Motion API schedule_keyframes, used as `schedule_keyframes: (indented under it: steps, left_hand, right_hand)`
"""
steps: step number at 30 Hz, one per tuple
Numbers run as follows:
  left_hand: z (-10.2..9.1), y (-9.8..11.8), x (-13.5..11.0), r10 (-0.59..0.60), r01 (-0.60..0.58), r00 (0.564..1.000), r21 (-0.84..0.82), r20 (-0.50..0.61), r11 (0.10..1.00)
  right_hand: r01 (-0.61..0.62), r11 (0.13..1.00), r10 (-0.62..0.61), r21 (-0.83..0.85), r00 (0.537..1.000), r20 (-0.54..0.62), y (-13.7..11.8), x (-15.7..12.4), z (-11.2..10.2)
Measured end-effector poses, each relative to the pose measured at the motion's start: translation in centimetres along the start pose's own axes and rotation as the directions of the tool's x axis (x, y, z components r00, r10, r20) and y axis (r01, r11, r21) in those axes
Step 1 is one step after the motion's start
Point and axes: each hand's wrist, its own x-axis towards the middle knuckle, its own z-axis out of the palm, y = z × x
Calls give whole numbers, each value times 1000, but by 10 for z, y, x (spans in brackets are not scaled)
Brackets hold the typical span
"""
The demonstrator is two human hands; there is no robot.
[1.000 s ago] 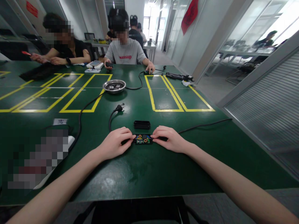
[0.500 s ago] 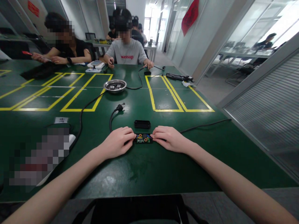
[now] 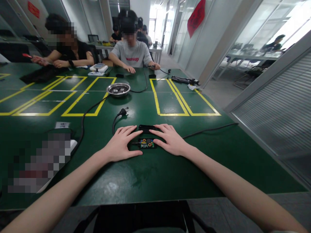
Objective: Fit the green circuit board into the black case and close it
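Observation:
An opened power adapter [image 3: 146,143], its circuit board showing, lies on the green table [image 3: 150,171] between my hands. Just behind it lies its black cover [image 3: 145,127]. My left hand [image 3: 120,143] rests flat to the left of the adapter, fingers stretched toward the cover. My right hand [image 3: 169,139] lies flat on the right, its fingertips reaching the cover's right end. Neither hand grips anything. Black cables run from the adapter to a plug [image 3: 122,112] on the left and off to the right.
A metal bowl [image 3: 118,89] with small parts stands farther back among yellow floor-tape lines. Two people sit at the far edge with devices and cables. A white object [image 3: 72,144] and a black cable lie at my left. A black tool [image 3: 186,80] lies back right.
Both hands let go of the adapter's ends, opened out, and slid forward toward the black cover. The view shifted slightly; the person opposite moved a hand.

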Motion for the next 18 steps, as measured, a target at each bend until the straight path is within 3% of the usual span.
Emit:
schedule_keyframes:
  steps: [7, 12, 15, 18]
  left_hand:
    - [1, 4, -1, 51, -60, 996, -126, -68, 990]
    - [0, 7, -2, 72, -94, 991, -196, -114, 976]
    - [-2, 10, -2, 66, -91, 991, -225, -115, 970]
    - [-4, 12, -1, 37, -63, 994, -251, -106, 966]
  right_hand:
    - [4, 950, 29, 312, 994, -102, -3, 4, 0]
    - [-121, 750, 230, 650, 970, -85, -6, 6, 3]
    - [-177, 617, 320, 767, 947, -38, -7, 6, 4]
    - [-173, 590, 319, 789, 947, -31, -10, 6, 5]
